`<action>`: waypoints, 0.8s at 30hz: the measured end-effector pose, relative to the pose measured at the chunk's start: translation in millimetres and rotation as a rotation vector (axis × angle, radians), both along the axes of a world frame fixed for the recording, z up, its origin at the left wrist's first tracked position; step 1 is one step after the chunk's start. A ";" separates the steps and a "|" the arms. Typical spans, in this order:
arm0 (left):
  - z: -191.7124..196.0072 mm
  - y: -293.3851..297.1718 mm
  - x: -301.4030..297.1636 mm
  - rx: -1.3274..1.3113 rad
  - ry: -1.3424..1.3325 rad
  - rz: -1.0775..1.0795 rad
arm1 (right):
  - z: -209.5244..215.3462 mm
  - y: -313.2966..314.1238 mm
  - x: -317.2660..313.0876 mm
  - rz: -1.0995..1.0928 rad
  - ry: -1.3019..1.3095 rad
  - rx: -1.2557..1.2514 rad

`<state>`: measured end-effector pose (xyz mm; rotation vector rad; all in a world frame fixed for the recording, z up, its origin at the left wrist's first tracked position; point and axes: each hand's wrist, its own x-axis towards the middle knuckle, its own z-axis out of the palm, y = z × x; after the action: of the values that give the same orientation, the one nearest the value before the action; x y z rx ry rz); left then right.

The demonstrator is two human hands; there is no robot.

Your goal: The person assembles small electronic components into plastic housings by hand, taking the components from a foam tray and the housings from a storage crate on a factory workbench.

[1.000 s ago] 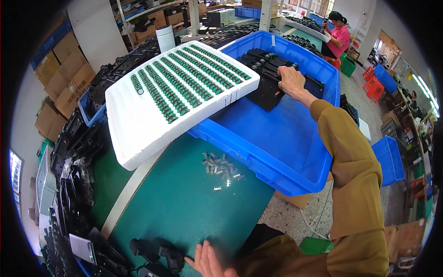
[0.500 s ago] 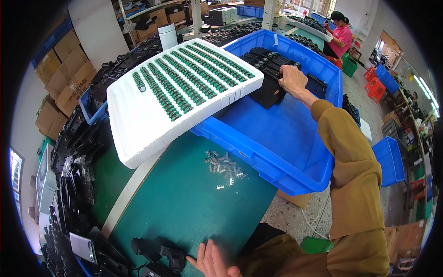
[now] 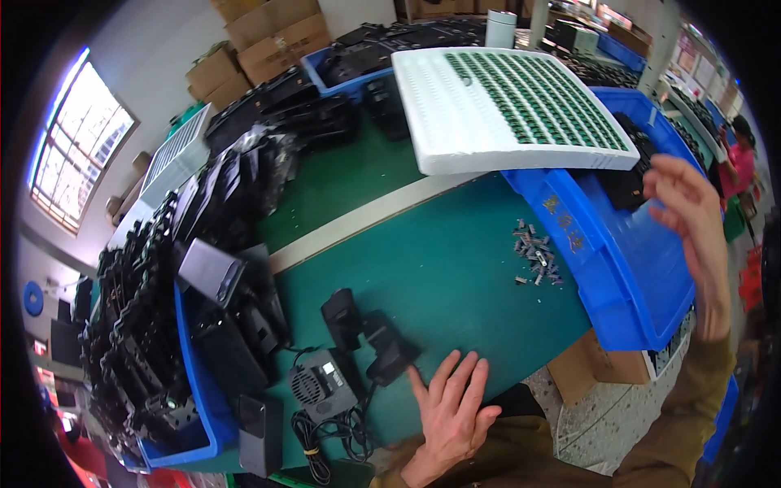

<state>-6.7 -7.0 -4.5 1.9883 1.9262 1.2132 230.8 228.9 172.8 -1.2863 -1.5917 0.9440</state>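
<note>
My left hand (image 3: 454, 404) lies with its fingers stretched out at the near edge of the green table (image 3: 423, 260). Its index fingertip is close to a black bracket-like part (image 3: 384, 348); whether they touch I cannot tell. A grey device with a round grille (image 3: 325, 386) and a bundled black cable (image 3: 319, 455) are to its left. Over the blue bin (image 3: 622, 276) at the right hovers my right hand (image 3: 687, 199), fingers apart and slightly bent, holding nothing visible. Black flat parts (image 3: 625, 189) lie in that bin, partly hidden by a white foam tray (image 3: 464, 154) with rows of small green-and-black pieces.
Small metallic pieces (image 3: 537, 254) are scattered on the table beside the bin. At the left, another blue bin (image 3: 195, 382) is heaped with black parts, and a silver-grey phone-like slab (image 3: 210, 271) rests there. A white cylinder (image 3: 500, 29) stands behind the tray. Someone in pink (image 3: 739, 159) is far right.
My view has swung left. The right hand has come away from the black parts in the bin, toward me. My left hand stays by the black bracket-like part.
</note>
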 end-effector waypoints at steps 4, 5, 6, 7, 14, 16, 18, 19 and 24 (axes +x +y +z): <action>-2.4 -3.0 -1.8 0.002 0.004 -0.008 | -19.3 -66.2 -40.6 0.316 0.145 -0.229; -0.5 0.1 2.9 0.015 -0.014 -0.030 | -19.8 -80.0 -43.5 0.343 0.169 -0.307; -1.5 2.0 5.7 0.027 -0.019 -0.047 | -24.5 -89.8 -47.6 0.378 0.199 -0.390; -0.5 1.9 6.1 0.033 -0.020 -0.034 | -31.9 -96.3 -54.1 0.390 0.195 -0.385; -5.1 -1.4 1.9 0.031 0.028 -0.004 | -68.0 -77.4 -91.0 0.456 0.636 -0.620; -1.2 -0.3 4.5 0.045 0.003 -0.021 | -71.6 -59.5 -90.3 0.419 0.826 -0.603; -3.2 -1.2 5.0 0.054 0.012 -0.022 | -75.7 -45.2 -96.5 0.371 0.945 -0.635; -5.4 -1.8 4.6 0.040 0.026 -0.003 | -77.2 -39.2 -102.6 0.333 1.069 -0.694; -5.8 -1.3 4.8 0.050 0.023 -0.018 | -73.7 -5.1 -125.2 0.260 1.170 -0.693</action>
<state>-1.9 -8.4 -10.3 2.0490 1.9021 1.2517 105.6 223.8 99.1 -0.6230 -0.4922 2.0247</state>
